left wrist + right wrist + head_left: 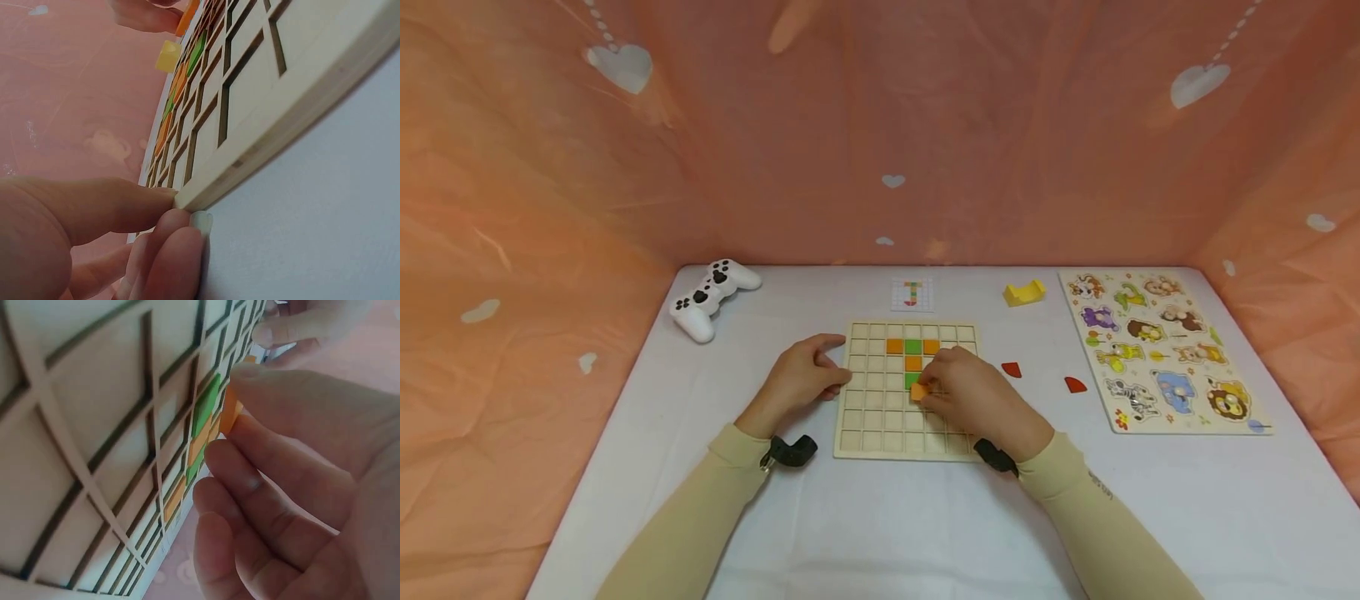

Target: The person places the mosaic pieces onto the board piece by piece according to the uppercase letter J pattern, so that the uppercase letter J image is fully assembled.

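On the white table lies a wooden grid board point(872, 421) with orange and green square tiles in a T-like arrangement. My right hand point(981, 396) pinches an orange square tile point(231, 409) between thumb and index finger. The tile is tilted over the board, just below the lower green tile point(912, 380). My left hand point(801, 372) touches the board's left edge, index finger and thumb spread apart. In the left wrist view, the thumb point(125, 206) meets the board's rim, with other fingers bent beneath it.
A small pattern card point(912, 294) lies behind the board. Two red quarter-circle pieces point(1012, 369) and a yellow arched block point(1024, 292) are to the right. Farther right is an animal puzzle board point(1165, 354). A white game controller point(715, 297) sits at the back left.
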A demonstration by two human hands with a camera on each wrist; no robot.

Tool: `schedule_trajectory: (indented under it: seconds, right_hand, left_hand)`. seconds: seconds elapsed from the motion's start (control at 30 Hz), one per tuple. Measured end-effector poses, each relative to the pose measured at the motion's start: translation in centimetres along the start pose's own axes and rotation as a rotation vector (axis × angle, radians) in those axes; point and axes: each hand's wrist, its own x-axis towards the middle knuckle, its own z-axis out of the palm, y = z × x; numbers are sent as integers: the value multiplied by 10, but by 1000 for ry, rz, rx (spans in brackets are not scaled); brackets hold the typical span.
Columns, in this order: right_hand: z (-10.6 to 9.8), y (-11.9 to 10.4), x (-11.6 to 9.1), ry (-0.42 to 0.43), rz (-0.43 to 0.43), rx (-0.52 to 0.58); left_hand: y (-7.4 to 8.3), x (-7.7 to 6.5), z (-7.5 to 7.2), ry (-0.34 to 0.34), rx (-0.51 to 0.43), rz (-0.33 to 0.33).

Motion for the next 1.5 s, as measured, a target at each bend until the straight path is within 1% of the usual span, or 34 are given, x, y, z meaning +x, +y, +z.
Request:
schedule_trajectory:
  seconds: [0.17, 0.43, 0.57, 1.0, 1.5]
  right_hand:
    - [4, -2, 0, 21, -29, 0]
    - [9, -4, 1, 20, -64, -24]
    - [9, -5, 1, 20, -69, -27]
    - [10, -6, 2, 24, -70, -32]
    - [10, -6, 2, 30, -82, -48]
  left_hand:
    - [0, 1, 1, -1, 0, -3]
    - [0, 0, 0, -1, 8, -1]
    - [1, 0, 0, -5, -1, -6]
    - [1, -1, -1, -6, 15, 4]
    - [1, -1, -1, -16, -1, -12]
